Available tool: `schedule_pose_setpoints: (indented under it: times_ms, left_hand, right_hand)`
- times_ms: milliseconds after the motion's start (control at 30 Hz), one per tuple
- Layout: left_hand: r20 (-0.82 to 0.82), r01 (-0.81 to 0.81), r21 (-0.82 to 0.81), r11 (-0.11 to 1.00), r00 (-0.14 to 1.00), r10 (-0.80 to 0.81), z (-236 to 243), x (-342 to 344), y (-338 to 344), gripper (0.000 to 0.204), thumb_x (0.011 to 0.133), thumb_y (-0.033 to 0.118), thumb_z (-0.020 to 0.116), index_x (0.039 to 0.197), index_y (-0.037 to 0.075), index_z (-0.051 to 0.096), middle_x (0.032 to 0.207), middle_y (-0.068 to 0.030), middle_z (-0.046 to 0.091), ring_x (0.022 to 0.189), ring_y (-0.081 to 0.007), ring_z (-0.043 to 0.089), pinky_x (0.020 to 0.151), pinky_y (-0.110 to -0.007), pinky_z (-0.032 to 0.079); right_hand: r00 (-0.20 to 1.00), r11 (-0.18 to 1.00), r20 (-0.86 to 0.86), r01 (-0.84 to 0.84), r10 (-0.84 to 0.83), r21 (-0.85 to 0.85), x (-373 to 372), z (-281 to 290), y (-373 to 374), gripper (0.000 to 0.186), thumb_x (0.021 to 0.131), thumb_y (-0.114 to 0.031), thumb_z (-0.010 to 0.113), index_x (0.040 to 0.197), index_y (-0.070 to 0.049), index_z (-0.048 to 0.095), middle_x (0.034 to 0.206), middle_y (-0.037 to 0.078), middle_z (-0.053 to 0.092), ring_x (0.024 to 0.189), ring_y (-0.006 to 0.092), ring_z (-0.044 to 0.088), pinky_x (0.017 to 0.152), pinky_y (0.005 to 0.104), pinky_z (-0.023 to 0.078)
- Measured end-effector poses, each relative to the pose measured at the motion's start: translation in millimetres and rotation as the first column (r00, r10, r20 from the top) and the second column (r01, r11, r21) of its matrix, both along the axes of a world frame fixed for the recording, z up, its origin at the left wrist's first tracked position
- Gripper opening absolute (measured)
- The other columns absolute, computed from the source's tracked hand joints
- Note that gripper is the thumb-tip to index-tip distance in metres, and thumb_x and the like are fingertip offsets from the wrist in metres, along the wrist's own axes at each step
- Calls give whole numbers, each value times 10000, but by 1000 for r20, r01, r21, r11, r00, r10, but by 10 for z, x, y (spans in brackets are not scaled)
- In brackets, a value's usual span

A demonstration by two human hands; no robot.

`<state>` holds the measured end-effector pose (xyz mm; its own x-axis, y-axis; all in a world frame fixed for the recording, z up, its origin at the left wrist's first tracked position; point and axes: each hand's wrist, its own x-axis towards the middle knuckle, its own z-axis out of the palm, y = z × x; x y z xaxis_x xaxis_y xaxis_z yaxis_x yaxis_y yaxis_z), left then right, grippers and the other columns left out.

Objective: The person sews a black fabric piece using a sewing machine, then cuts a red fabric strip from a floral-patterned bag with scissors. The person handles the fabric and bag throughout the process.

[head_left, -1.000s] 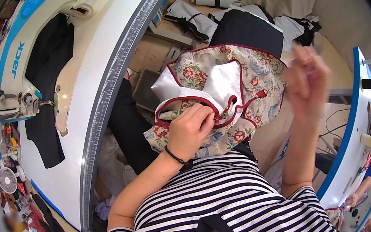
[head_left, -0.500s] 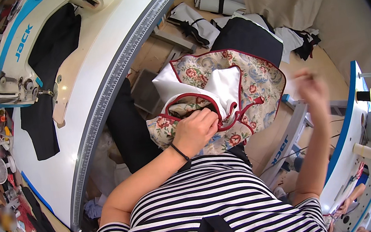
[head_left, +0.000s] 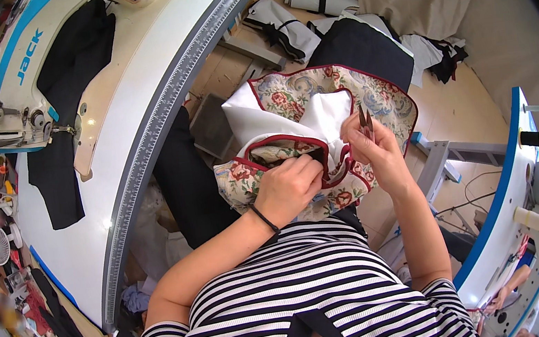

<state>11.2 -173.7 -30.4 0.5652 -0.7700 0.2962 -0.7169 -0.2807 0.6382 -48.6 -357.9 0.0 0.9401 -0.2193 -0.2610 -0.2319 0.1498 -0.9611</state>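
Observation:
A floral tapestry fabric piece (head_left: 377, 93) with dark red binding and a white lining (head_left: 335, 115) lies bunched across my lap. My left hand (head_left: 291, 185), a black band at its wrist, has its fingers closed on the red-bound edge of this piece. Just right of it, my right hand (head_left: 378, 149) is closed around small thread snips (head_left: 365, 123), whose dark pointed blades stick up above the fingers. The right hand is over the white lining and the bound edge; whether the snips touch the cloth I cannot tell.
On the left, a white sewing machine (head_left: 9, 103) stands on a table (head_left: 123, 72) edged with a ruler strip (head_left: 157, 91), black cloth (head_left: 75, 58) under its arm. Another blue-edged table (head_left: 497, 197) is on the right. Black and white cloth (head_left: 356, 51) lies beyond my lap.
My right hand has come in from the right to the fabric beside my left hand, and the snips in it now show clearly. My left hand keeps its hold on the bound edge.

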Motion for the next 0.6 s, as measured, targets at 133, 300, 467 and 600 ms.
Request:
schedule_pose_setpoints:
  times_ms: [133, 300, 467, 600]
  left_hand:
    - [37, 8, 31, 999, 999, -9, -3, -32, -24, 86, 725, 106, 643, 783, 86, 583, 730, -35, 548, 661, -199, 577, 553, -317, 478]
    - [40, 27, 50, 998, 999, -29, -56, -45, -17, 77, 731, 117, 635, 788, 94, 587, 735, -30, 550, 661, -197, 577, 546, -317, 479]
    - [23, 18, 165, 986, 1000, -22, -277, -143, 63, 64, 742, 122, 625, 789, 112, 583, 748, -30, 557, 666, -199, 580, 552, -323, 485]
    - [18, 26, 128, 991, 999, -29, -193, -69, 43, 72, 751, 131, 626, 806, 115, 583, 744, -27, 556, 663, -197, 578, 559, -325, 485]
  right_hand:
    - [1000, 939, -10, 15, -12, 344, 45, -13, 84, 172, 941, -205, 476, 888, -45, 511, 652, -6, 474, 441, 27, 284, 429, 197, 241]
    - [991, 949, 55, 99, -121, 299, 104, -9, 120, 138, 945, -165, 427, 847, -69, 443, 662, 29, 458, 446, 67, 355, 416, 204, 266]
    - [872, 888, 343, 191, -350, 419, 210, 472, -199, 166, 942, -185, 436, 805, -97, 407, 641, -19, 348, 462, 66, 312, 426, 217, 253]
    - [878, 958, 388, 275, -282, 77, 160, 543, -471, 151, 944, -144, 475, 825, -56, 502, 650, -13, 419, 484, 43, 325, 427, 191, 239]
